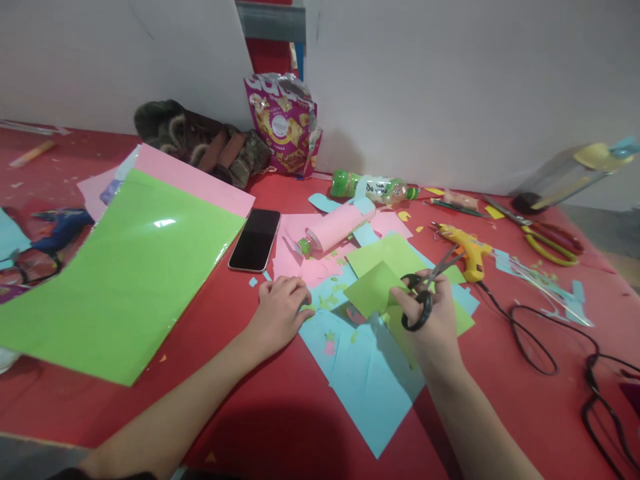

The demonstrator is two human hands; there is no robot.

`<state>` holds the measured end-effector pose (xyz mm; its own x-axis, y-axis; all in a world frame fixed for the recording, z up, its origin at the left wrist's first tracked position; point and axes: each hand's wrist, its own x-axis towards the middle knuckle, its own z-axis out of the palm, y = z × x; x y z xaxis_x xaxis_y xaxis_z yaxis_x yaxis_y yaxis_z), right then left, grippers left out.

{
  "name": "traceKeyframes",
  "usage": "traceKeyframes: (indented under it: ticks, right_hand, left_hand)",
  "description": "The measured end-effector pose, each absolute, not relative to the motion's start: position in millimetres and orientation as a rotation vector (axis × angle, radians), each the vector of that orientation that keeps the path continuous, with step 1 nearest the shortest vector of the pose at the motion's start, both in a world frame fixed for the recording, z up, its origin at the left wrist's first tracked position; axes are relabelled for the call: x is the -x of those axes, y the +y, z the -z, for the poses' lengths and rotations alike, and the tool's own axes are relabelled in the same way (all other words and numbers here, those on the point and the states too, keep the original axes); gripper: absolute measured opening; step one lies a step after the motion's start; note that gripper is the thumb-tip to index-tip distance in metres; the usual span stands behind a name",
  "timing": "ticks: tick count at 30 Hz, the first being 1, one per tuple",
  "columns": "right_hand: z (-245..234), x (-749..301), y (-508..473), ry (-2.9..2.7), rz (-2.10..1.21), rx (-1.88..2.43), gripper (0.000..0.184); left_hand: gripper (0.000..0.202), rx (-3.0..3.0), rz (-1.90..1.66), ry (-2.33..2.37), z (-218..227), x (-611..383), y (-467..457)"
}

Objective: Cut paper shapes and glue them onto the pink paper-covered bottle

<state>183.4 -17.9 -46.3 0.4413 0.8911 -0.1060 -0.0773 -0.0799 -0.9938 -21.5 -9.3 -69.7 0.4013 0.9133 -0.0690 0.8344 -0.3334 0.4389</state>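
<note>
My right hand point(434, 321) is closed round black-handled scissors point(424, 293), their blades pointing up and to the right. A green paper piece point(373, 288) sits against that hand's thumb side, above a light blue sheet point(367, 383). My left hand point(280, 311) rests knuckles-up on the red table point(280, 427) at the blue sheet's left edge, fingers curled; what is under them is hidden. A bottle wrapped in pink paper point(334, 228) lies just beyond, on pink scraps.
A large green sheet point(125, 267) over pink paper lies left, a black phone point(255, 240) beside it. A yellow glue gun point(467, 250) with black cord, red-and-yellow scissors point(545, 237), a green bottle point(375, 188), a snack bag point(283, 127) and paper scraps lie around.
</note>
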Motion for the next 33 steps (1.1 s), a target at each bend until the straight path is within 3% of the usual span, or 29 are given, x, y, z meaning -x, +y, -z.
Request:
traceKeyframes:
  ticks: [7, 19, 33]
  right_hand:
    - [48.4, -185.8, -18.6, -0.869, -0.914, 1.476, 0.037]
    - [56.3, -196.6, -12.8, -1.252, -0.423, 1.905, 0.030]
    - [59.5, -194.7, -12.2, -1.261, -0.526, 1.882, 0.029]
  left_hand:
    - [0.004, -2.242, -0.232, 1.518, 70.4, 19.6, -9.6]
    - [0.003, -2.238, -0.245, 1.537, 71.0, 16.4, -11.9]
    - [0.003, -2.127, -0.213, 1.532, 70.4, 18.2, -6.3]
